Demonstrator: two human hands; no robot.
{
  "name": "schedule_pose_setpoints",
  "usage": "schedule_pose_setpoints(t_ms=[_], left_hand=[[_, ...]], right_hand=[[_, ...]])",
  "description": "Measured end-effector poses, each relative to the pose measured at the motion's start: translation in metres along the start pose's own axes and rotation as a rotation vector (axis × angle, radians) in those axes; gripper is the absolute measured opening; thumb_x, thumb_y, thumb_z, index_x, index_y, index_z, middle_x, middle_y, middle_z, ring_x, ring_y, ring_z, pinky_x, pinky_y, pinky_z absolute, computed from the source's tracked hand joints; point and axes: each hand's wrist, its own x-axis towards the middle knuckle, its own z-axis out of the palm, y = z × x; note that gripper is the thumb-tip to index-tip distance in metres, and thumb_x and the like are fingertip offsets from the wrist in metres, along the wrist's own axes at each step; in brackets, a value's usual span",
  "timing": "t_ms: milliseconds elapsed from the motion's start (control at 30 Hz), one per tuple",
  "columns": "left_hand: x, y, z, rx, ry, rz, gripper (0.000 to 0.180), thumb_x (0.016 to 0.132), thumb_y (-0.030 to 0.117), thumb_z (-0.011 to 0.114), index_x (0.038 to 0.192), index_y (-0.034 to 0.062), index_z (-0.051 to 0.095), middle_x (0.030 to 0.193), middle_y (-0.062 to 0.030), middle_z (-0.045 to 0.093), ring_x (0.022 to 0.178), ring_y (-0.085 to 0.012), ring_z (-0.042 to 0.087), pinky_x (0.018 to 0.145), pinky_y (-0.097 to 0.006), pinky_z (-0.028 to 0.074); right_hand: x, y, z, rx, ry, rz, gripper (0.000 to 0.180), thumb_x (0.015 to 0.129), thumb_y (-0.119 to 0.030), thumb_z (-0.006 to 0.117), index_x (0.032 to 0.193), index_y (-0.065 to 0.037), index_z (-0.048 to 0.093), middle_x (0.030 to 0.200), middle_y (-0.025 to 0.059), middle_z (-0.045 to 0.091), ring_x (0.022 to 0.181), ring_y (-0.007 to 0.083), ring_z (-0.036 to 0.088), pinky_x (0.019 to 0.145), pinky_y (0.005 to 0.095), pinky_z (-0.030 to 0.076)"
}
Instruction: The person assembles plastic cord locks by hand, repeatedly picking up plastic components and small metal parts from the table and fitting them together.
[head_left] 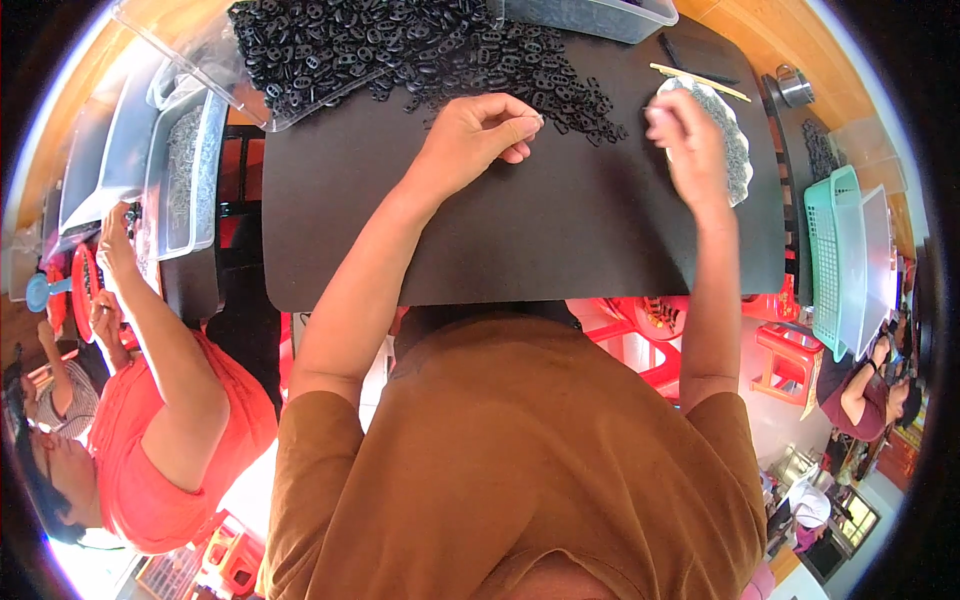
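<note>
My left hand point(470, 140) is over the dark table point(500, 240), thumb and index finger pinched on a tiny shiny piece point(540, 119) too small to name. Just beyond it lies a wide heap of small black oval parts with holes point(575, 95). My right hand point(694, 155), smeared by motion, is at the left side of a white scalloped dish point(741, 193) filled with small grey pieces point(733, 145). Its fingers look bent, but whether they hold anything cannot be made out.
A clear tray point(290, 118) of black parts and a translucent bin point(600, 18) stand at the far side. Yellow sticks point(700, 82) lie beyond the dish. To the right is a green basket point(825, 260). A person in red point(180, 430) works at the left, near plastic bins point(190, 180).
</note>
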Motion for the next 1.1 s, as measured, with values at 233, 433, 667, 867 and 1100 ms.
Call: schedule_pose_setpoints(t_ms=[233,433,667,867,1100], left_hand=[[0.0,0.001,0.003,0.076,0.022,0.037,0.014,0.092,0.015,0.065,0.096,0.0022,0.069,0.084,-0.0021,0.066,0.071,-0.0067,0.061,0.066,-0.02,0.052],[-0.002,-0.003,0.002,-0.093,-0.051,-0.021,0.014,0.092,0.016,0.065,0.097,0.0033,0.068,0.084,-0.0018,0.067,0.072,-0.0065,0.061,0.066,-0.02,0.051],[0.003,-0.009,-0.003,-0.199,-0.052,-0.077,0.017,0.092,0.014,0.065,0.102,0.0005,0.068,0.091,-0.0047,0.068,0.077,-0.0094,0.064,0.069,-0.021,0.053],[0.004,-0.005,-0.003,-0.433,0.002,-0.042,0.015,0.095,0.008,0.06,0.108,0.0018,0.064,0.105,-0.0087,0.067,0.093,-0.0129,0.066,0.082,-0.023,0.055],[0.004,-0.008,-0.001,-0.38,0.059,-0.051,0.016,0.093,0.006,0.062,0.108,0.0029,0.06,0.1,-0.009,0.068,0.087,-0.0147,0.067,0.077,-0.025,0.056]], right_hand=[[-0.003,0.013,-0.03,-0.515,0.12,0.063,0.014,0.086,-0.014,0.067,0.097,-0.005,0.064,0.085,0.0079,0.064,0.07,0.0186,0.061,0.066,0.03,0.049],[0.011,-0.043,0.055,0.153,-0.132,-0.34,0.017,0.079,-0.002,0.071,0.096,-0.004,0.07,0.086,0.0083,0.067,0.078,0.0194,0.065,0.069,0.0288,0.051],[0.024,-0.037,0.071,0.293,-0.235,-0.253,0.005,0.087,-0.002,0.064,0.091,0.0,0.064,0.082,0.0069,0.065,0.074,0.0158,0.065,0.067,0.0273,0.052],[0.025,-0.018,0.075,0.495,-0.096,0.02,0.006,0.095,-0.007,0.055,0.095,-0.003,0.059,0.085,0.003,0.063,0.076,0.0107,0.063,0.066,0.0255,0.052],[0.015,-0.022,0.085,0.652,-0.147,0.042,0.009,0.094,-0.012,0.06,0.096,-0.004,0.061,0.09,0.0002,0.063,0.081,0.0084,0.062,0.07,0.0233,0.05]])
